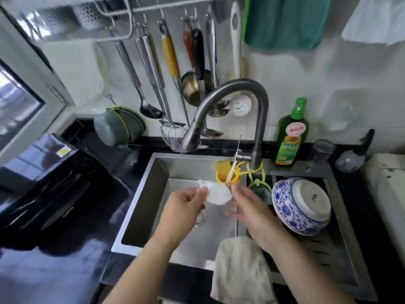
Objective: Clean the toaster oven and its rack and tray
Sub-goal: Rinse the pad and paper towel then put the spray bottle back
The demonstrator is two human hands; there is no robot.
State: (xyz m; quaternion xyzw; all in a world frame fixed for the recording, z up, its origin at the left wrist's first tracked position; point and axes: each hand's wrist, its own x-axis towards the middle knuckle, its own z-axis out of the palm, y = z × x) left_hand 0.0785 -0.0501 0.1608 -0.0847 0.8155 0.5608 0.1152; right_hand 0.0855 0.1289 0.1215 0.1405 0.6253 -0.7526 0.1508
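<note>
Nearest of all, a cream dish towel (241, 268) draped over the front rim of the steel sink (140, 207), hanging down toward the camera. Just above it, two bare forearms reaching in over the basin. Left hand (186, 209) out over the middle of the sink, fingers curled, pinching the left edge of a white cloth (217, 193). Right hand (249, 209) on the other side, thumb and forefinger nipping the cloth's right edge, remaining fingers spread loose below. Cloth stretched between the two hands, held up above the sink floor, under and a little forward of the faucet (228, 110) spout. Running water: cannot tell. Drain ring (200, 218) peeking out beneath the left hand. Off to the right, on the dark draining tray, a blue-and-white bowl (302, 205) tipped on its side, foot facing the camera. Behind the right hand, a yellow holder (222, 173) and a green loop hanging off the faucet base. Green dish soap bottle (291, 134) upright on the back ledge, right of the faucet. Far left on the black counter, the black toaster oven (41, 172), glossy, well apart from the sink. Up on the wall rail, ladles and spatulas (153, 73) hanging in a row, teal cloth (285, 20) beside them. Rack and tray of the oven not made out anywhere.
</note>
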